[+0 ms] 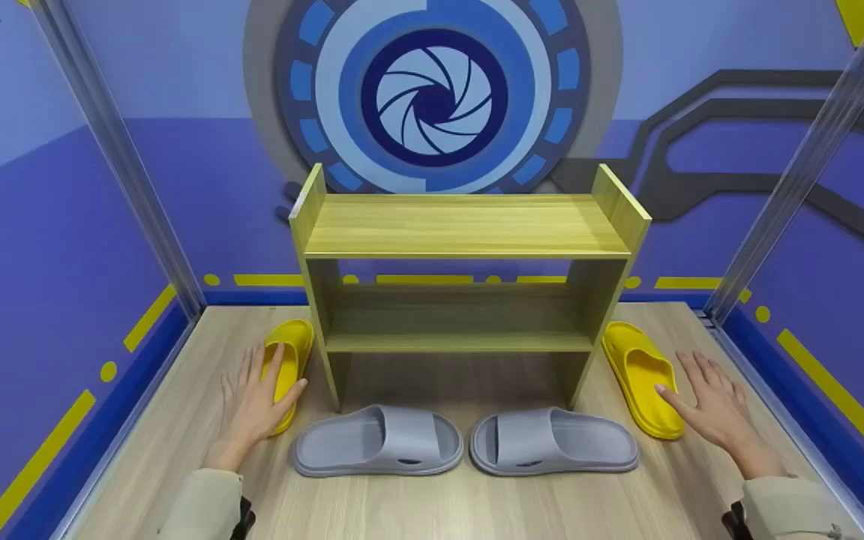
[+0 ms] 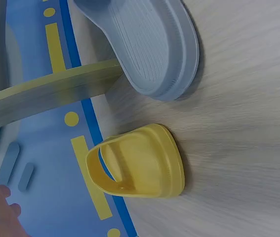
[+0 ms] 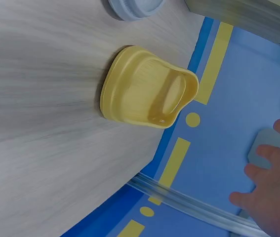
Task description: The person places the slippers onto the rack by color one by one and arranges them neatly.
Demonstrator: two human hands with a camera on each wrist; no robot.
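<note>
My left hand [image 1: 256, 405] hovers with spread fingers over a yellow slipper [image 1: 298, 337] left of the wooden rack. On the other side, my right hand [image 1: 721, 409] is held with fingers apart beside a second yellow slipper [image 1: 638, 375], its thumb overlapping the heel part in the head view. Both wrist views show a gap between hand and yellow slipper. Two grey slippers, the left one [image 1: 409, 435] and the right one [image 1: 518, 439], lie toe to toe in front of the rack. Neither hand holds anything.
A two-tier wooden rack [image 1: 466, 225] stands at the back middle of the wood-grain table [image 1: 387, 510]. Blue printed walls [image 1: 177, 180] enclose the back and sides, with metal posts [image 1: 121, 161] at the corners.
</note>
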